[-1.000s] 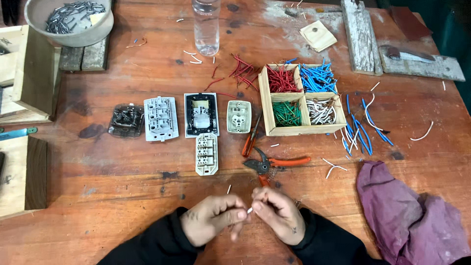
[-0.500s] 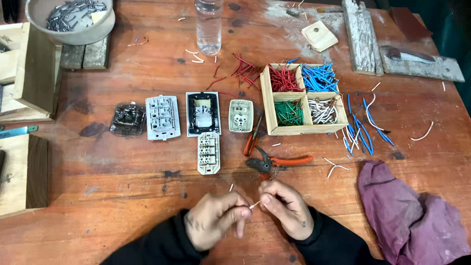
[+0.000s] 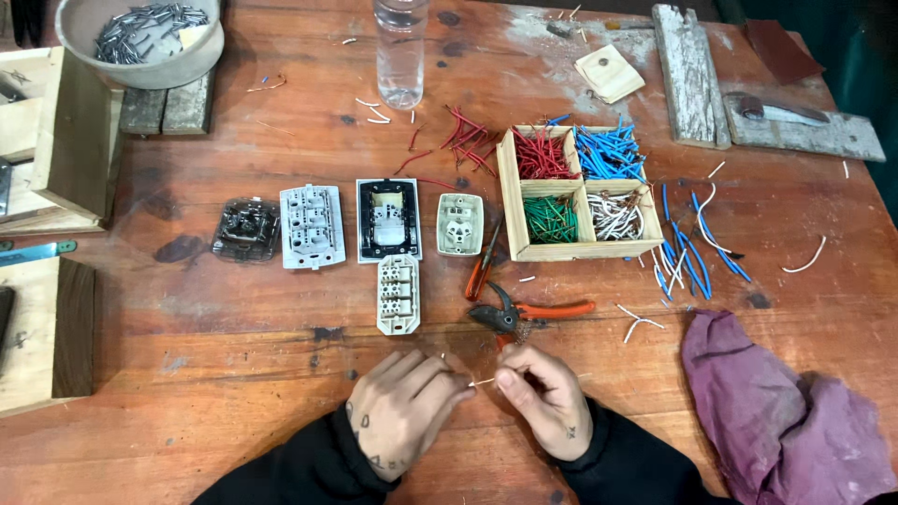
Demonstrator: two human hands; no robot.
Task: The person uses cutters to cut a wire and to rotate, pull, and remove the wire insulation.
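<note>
- Wooden block (image 3: 47, 346): at the table's left edge, well left of the left hand; bare tabletop (image 3: 206, 374) lies between them.
- Row of switch and socket modules (image 3: 341, 224): far side of the hands, well apart from them; a further white socket module (image 3: 397, 295) sits nearer, just beyond the left hand.
- Left hand (image 3: 404, 410): near the table's front edge, fingers curled, fingertips pinching one end of the short pale wire (image 3: 481, 382).
- Short pale wire: spans the small gap between both hands, held just above the tabletop.
- Right hand (image 3: 544, 400): fingers curled, thumb and forefinger pinching the wire's other end.
- Orange-handled pliers (image 3: 524, 313): just beyond the right hand, close to its knuckles.
- Compartmented wooden box (image 3: 577, 192): far side of the pliers, holding red, blue, green and white wire pieces.
- Purple cloth (image 3: 786, 411): right of the right hand, reaching the front edge; a strip of open tabletop separates them.
</note>
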